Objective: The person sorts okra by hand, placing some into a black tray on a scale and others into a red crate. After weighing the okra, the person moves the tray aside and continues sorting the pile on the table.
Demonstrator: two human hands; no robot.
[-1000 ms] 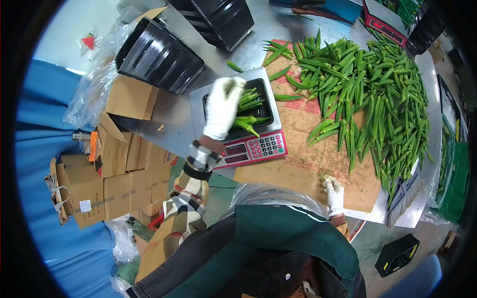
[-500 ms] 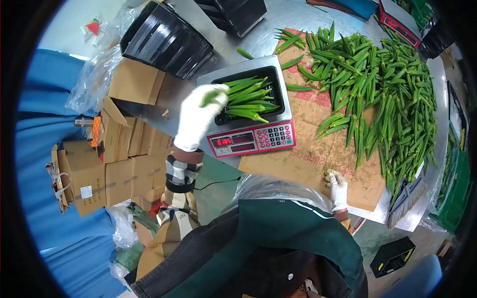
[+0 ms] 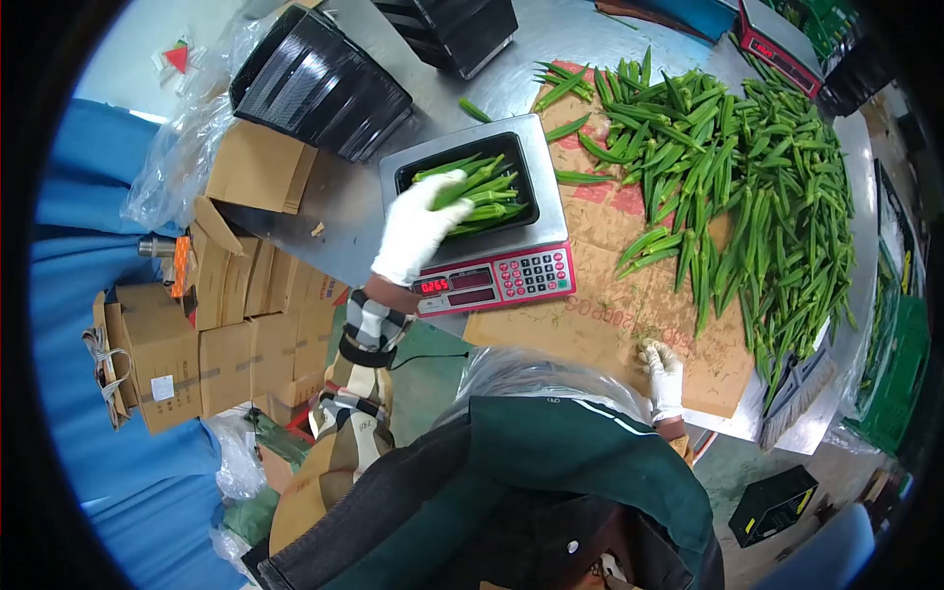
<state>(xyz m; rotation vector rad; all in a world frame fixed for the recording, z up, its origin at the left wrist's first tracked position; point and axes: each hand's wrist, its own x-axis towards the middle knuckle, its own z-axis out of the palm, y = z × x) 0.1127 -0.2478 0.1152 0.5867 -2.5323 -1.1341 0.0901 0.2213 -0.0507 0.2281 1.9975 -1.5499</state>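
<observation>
My left hand [image 3: 418, 231], in a white glove, reaches into a black tray [image 3: 532, 202] with its fingers bent round okra pods [image 3: 489, 197]. More pods lie lengthwise in the tray, partly hidden by the hand. Under the tray is a digital scale [image 3: 549, 177] with a red front panel; its lit display appears to read 0.265. My right hand [image 3: 665, 382], also white-gloved, rests on the cardboard sheet [image 3: 570, 339] near the table's front edge. Its fingers are loosely bent and slightly apart, with nothing visible in them.
A large heap of okra [image 3: 757, 187] covers the table's right side. Nested black trays [image 3: 320, 84] stand at the back left, above cardboard boxes [image 3: 157, 344]. A brush [image 3: 795, 401] lies at the right front edge. A second scale [image 3: 782, 44] is at the back right.
My left hand has lowered its okra into the tray, moving slightly right and down. The display has gone from about 0.185 to 0.265. My right hand stays in place.
</observation>
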